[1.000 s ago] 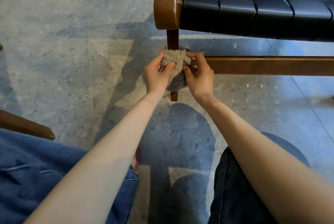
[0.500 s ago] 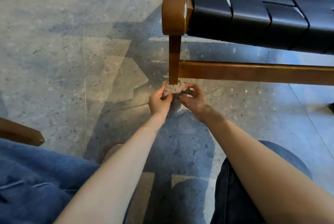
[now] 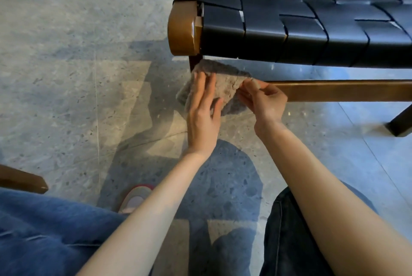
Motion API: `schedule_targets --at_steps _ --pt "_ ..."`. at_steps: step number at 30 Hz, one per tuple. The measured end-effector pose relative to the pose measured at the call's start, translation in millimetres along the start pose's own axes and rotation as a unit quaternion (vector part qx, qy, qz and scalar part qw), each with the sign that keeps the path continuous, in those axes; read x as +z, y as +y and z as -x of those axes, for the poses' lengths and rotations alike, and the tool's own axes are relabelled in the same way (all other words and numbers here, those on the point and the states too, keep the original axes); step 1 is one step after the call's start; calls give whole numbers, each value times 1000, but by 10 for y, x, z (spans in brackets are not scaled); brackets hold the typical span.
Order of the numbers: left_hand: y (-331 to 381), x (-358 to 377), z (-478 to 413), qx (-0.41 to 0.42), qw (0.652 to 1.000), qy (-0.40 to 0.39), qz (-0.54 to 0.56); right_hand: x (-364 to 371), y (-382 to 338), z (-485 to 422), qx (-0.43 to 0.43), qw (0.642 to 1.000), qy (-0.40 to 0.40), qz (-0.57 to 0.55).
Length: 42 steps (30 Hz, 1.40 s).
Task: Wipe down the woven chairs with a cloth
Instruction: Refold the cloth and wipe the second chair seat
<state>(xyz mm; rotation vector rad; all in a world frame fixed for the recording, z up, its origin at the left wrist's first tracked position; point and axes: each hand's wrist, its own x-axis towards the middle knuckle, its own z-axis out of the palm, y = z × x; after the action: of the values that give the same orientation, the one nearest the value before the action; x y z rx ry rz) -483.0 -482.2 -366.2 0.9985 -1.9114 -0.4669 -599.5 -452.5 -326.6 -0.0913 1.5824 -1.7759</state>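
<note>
A chair with a black woven seat (image 3: 289, 15) and a brown wooden frame (image 3: 182, 28) fills the upper right. A grey fluffy cloth (image 3: 225, 79) is spread out below the frame's front left corner, hiding the upper part of the leg. My left hand (image 3: 204, 110) lies flat on the cloth with straight fingers. My right hand (image 3: 263, 99) pinches the cloth's right edge, right beside the left end of the wooden crossbar (image 3: 345, 90).
Grey speckled stone floor (image 3: 66, 75) lies all around. Another dark chair leg (image 3: 399, 124) stands at the right edge. A wooden piece (image 3: 22, 180) juts in at the left. My jeans-clad knees (image 3: 44, 231) and a shoe (image 3: 133, 197) sit at the bottom.
The cloth was bunched round the bottom of the leg half a second ago. Both hands have come up with it, and it is now opened out near the crossbar joint.
</note>
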Motion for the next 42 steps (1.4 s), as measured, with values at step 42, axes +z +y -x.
schedule_targets --at_steps 42 --pt "1882 2381 -208 211 867 -307 -330 -2552 -1004 -553 -5 991 130 -14"
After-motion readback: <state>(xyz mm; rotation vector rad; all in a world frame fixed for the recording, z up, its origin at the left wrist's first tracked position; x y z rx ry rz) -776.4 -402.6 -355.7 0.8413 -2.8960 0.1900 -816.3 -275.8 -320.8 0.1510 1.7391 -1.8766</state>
